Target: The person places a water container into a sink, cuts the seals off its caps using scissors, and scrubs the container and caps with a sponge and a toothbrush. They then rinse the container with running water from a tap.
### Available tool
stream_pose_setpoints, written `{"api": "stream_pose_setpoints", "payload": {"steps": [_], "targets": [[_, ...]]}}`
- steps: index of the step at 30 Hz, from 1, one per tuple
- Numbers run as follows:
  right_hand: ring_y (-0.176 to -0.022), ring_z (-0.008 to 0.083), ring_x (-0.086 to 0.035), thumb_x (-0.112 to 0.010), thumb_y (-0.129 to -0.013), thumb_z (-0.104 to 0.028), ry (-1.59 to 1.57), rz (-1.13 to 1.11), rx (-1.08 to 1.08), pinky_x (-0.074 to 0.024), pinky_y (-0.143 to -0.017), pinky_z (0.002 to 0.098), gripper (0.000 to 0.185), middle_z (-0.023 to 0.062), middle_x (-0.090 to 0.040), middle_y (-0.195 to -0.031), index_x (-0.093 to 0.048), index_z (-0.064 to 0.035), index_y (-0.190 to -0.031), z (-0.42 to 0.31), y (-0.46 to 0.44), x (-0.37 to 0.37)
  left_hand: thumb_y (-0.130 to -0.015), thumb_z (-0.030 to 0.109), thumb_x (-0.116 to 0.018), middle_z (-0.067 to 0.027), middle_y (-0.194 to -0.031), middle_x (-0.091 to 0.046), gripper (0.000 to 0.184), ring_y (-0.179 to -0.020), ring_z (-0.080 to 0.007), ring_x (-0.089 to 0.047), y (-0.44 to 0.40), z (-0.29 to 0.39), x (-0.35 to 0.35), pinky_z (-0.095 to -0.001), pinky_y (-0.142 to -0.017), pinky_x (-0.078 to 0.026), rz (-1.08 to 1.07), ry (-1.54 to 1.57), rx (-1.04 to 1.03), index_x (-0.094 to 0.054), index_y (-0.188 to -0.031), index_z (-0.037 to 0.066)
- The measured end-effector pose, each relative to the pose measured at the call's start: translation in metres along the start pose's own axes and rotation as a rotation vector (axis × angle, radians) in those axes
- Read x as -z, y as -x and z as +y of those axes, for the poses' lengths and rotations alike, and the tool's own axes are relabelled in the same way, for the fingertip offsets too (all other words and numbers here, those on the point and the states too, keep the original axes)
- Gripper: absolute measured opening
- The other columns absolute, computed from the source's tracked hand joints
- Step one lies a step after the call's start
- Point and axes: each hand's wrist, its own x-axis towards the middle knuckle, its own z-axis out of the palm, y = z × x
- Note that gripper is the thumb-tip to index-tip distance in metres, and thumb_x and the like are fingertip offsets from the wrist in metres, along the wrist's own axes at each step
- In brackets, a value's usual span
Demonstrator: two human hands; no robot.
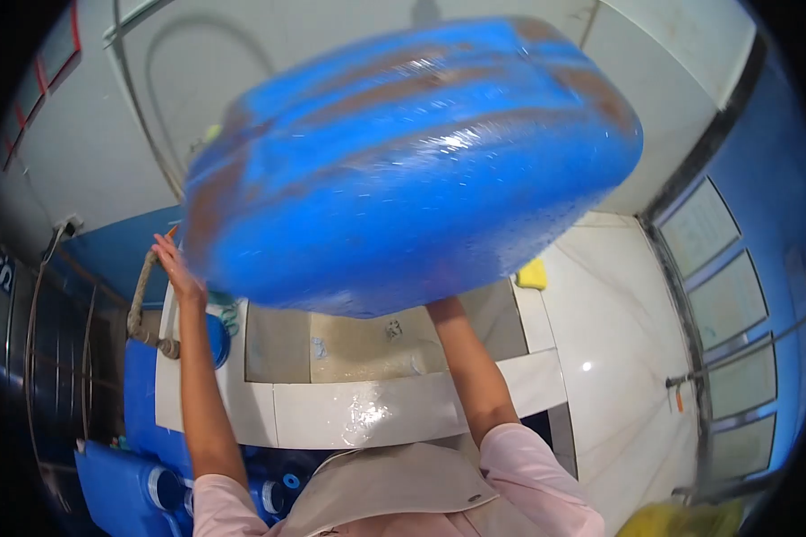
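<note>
A large, wet blue plastic jerrycan (412, 197) with brown smears is held up over the tiled sink (322, 413), blurred by motion. At its lower left end, my left hand (181, 273) presses against the side, fingers partly stretched. My right forearm (466, 358) reaches beneath the jerrycan; the right hand's fingers are hidden behind it. Both hands bear the jerrycan between them. Shallow water and a few small scraps (394, 329) lie in the basin below.
A yellow sponge (531, 274) lies on the right rim. Left of the sink are a hose (138, 300) and a round blue object (217, 340). More blue jerrycans (116, 488) stand at lower left. Framed panels (730, 295) line the right wall.
</note>
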Motion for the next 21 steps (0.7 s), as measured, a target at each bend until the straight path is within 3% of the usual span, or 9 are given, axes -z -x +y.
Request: {"api": "stream_pose_setpoints", "payload": {"steps": [4, 7, 12, 15, 17, 19, 20, 21], "targets": [[-0.11, 0.0271, -0.047, -0.038, -0.092, -0.037, 0.21, 0.157, -0.128, -0.0382, -0.095, 0.0392, 0.045, 0.0133, -0.046, -0.126, -0.043, -0.0069, -0.126, 0.042, 0.021, -0.013, -0.093, 0.054, -0.026, -0.0132, -0.148, -0.009, 0.067, -0.134, -0.0274, -0.021, 0.064, -0.031, -0.047, -0.041, -0.106, -0.024, -0.094, 0.213, 0.302, -0.005, -0.143, 0.015], [-0.108, 0.0267, -0.048, -0.04, -0.092, -0.036, 0.157, 0.161, -0.156, -0.0396, -0.093, 0.0387, 0.044, 0.0132, -0.047, -0.125, -0.044, -0.007, -0.125, 0.007, 0.048, 0.017, -0.093, 0.052, -0.027, -0.0134, -0.146, -0.014, 0.065, -0.132, -0.0276, -0.024, 0.101, -0.049, -0.056, -0.0408, -0.106, -0.025, -0.146, 0.303, 0.494, -0.01, -0.141, 0.013], [-0.106, 0.0261, -0.051, -0.043, -0.091, -0.033, 0.086, 0.168, -0.09, -0.042, -0.09, 0.0378, 0.042, 0.013, -0.049, -0.124, -0.046, -0.007, -0.124, -0.001, 0.025, 0.0, -0.093, 0.049, -0.029, -0.0137, -0.143, -0.022, 0.062, -0.13, -0.0281, -0.028, 0.124, -0.059, -0.073, -0.0405, -0.105, -0.028, -0.16, 0.402, 0.576, -0.019, -0.14, 0.01], [-0.105, 0.0258, -0.052, -0.045, -0.09, -0.032, 0.01, 0.152, 0.024, -0.0434, -0.088, 0.0373, 0.041, 0.0128, -0.05, -0.123, -0.047, -0.0071, -0.123, -0.029, 0.008, -0.005, -0.094, 0.047, -0.03, -0.0139, -0.142, -0.027, 0.06, -0.129, -0.0284, -0.03, 0.115, -0.052, -0.079, -0.0403, -0.104, -0.029, -0.132, 0.46, 0.477, -0.024, -0.139, 0.007], [-0.104, 0.0255, -0.053, -0.046, -0.09, -0.031, -0.046, 0.112, 0.129, -0.0443, -0.087, 0.037, 0.04, 0.0127, -0.05, -0.123, -0.048, -0.0071, -0.122, -0.071, 0.005, -0.003, -0.094, 0.046, -0.031, -0.0141, -0.141, -0.03, 0.06, -0.128, -0.0286, -0.032, 0.09, -0.022, -0.068, -0.0402, -0.104, -0.03, -0.005, 0.405, 0.206, -0.027, -0.138, 0.006], [-0.103, 0.0253, -0.054, -0.047, -0.09, -0.03, -0.046, 0.087, 0.223, -0.0453, -0.086, 0.0366, 0.039, 0.0126, -0.051, -0.122, -0.049, -0.0071, -0.121, -0.111, 0.004, -0.001, -0.093, 0.047, -0.027, -0.0116, -0.147, -0.018, 0.059, -0.136, -0.0256, -0.014, 0.067, 0.025, -0.047, -0.0468, -0.109, -0.006, 0.148, 0.253, -0.078, -0.021, -0.142, 0.013], [-0.102, 0.0252, -0.054, -0.048, -0.089, -0.029, -0.028, 0.098, 0.268, -0.0458, -0.085, 0.0364, 0.039, 0.0126, -0.051, -0.122, -0.049, -0.0072, -0.121, -0.125, 0.002, 0.0, -0.094, 0.041, -0.035, -0.0115, -0.142, -0.03, 0.055, -0.133, -0.0245, -0.019, 0.063, 0.048, -0.034, -0.0425, -0.109, -0.009, 0.176, 0.262, -0.03, -0.023, -0.14, 0.012], [-0.102, 0.0251, -0.055, -0.049, -0.089, -0.029, 0.018, 0.13, 0.316, -0.0463, -0.085, 0.0363, 0.038, 0.0126, -0.051, -0.122, -0.049, -0.0072, -0.121, -0.137, 0.002, 0.003, -0.094, 0.034, -0.038, -0.0117, -0.142, -0.03, 0.054, -0.134, -0.0248, -0.017, 0.054, 0.061, -0.019, -0.0437, -0.108, -0.007, 0.127, 0.259, -0.051, -0.022, -0.14, 0.012]]}}
